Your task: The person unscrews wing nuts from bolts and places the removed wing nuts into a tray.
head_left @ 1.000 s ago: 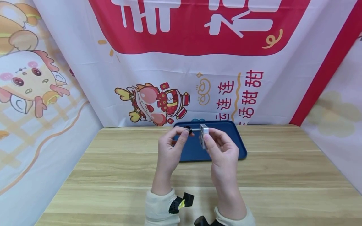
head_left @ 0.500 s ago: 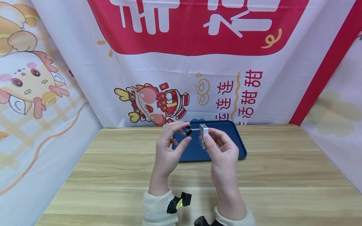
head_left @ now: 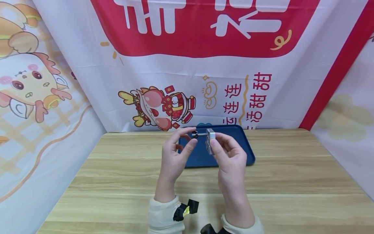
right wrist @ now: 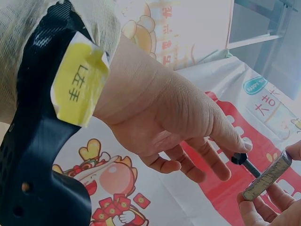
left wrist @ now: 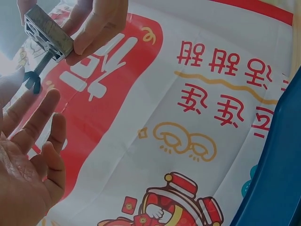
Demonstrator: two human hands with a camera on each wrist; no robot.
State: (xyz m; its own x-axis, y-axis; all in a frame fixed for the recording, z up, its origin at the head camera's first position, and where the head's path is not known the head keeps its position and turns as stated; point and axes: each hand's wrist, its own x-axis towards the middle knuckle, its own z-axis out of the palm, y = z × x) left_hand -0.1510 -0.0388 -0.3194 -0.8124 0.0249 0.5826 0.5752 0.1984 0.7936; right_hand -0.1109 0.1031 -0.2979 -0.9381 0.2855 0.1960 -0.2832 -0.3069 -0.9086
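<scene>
The bolt (head_left: 200, 134) sat partway in the metal block (head_left: 210, 141), shank (right wrist: 251, 167) largely exposed. The right hand (head_left: 232, 159) pinched the block; the left hand (head_left: 175, 154) parted loosely around the bolt's black head (right wrist: 239, 159).

I've got both hands raised in head view, wrists (head_left: 166, 192) near straight. Left hand (head_left: 175, 154): thumb (head_left: 189, 147) and forefinger (head_left: 183, 130) spread apart, tips facing, other fingers (left wrist: 57, 134) loosely bent, palm (left wrist: 21, 181) showing in left wrist view. Right hand (head_left: 232, 157): pinch grip, right thumb (head_left: 217, 148) on the near side, right fingers (head_left: 229, 140) bent behind. Can't judge grip force from here.
</scene>
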